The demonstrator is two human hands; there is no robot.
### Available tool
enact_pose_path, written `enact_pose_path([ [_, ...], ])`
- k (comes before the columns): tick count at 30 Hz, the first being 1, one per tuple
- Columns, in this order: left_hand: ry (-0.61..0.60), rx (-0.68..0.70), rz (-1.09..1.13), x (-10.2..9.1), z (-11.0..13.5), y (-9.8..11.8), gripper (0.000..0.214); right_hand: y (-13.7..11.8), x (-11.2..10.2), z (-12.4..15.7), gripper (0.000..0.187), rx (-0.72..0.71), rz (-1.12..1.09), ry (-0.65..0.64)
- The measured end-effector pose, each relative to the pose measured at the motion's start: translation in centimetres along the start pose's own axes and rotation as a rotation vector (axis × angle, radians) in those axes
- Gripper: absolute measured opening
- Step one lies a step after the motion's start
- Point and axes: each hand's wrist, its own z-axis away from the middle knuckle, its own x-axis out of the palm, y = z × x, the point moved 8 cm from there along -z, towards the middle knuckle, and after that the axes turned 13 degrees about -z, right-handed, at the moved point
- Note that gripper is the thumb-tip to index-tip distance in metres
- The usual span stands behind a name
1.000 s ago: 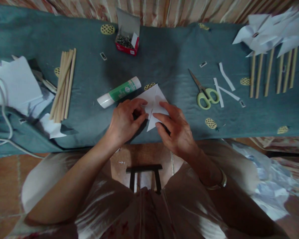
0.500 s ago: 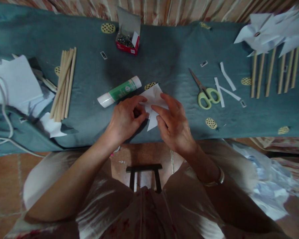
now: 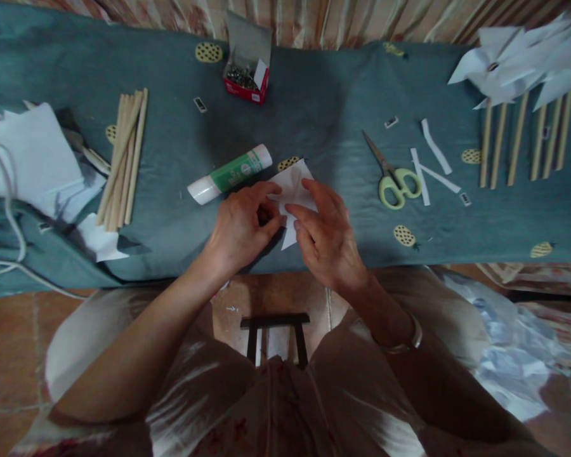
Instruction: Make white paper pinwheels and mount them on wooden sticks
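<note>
A white folded paper piece (image 3: 292, 184) lies near the front edge of the teal cloth-covered table (image 3: 323, 95). My left hand (image 3: 240, 228) pinches its left side with curled fingers. My right hand (image 3: 326, 238) presses on its right part, the fingers bent over the paper and covering much of it. A green and white glue stick (image 3: 231, 173) lies just left of the paper, close to my left hand.
Green-handled scissors (image 3: 391, 174) and white paper strips (image 3: 433, 166) lie to the right. Finished paper pinwheels (image 3: 514, 60) on sticks rest at far right. A bundle of wooden sticks (image 3: 124, 155) and white sheets (image 3: 28, 158) sit left. A red pin box (image 3: 245, 76) stands at the back.
My right hand has slid left and up over the paper, folding its right corner inward; less of the paper shows. My left hand has stayed put.
</note>
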Motion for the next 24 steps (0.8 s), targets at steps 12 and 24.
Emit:
enact_pose_path([
  [12,0.114,0.144,-0.039,-0.8,1.5,1.5,0.019,0.4,0.8,0.6,0.037,0.001,0.004,-0.008],
  [24,0.091,0.228,-0.179,-0.3,2.0,2.4,0.027,0.4,0.1,0.1,0.034,-0.024,-0.042,0.046],
])
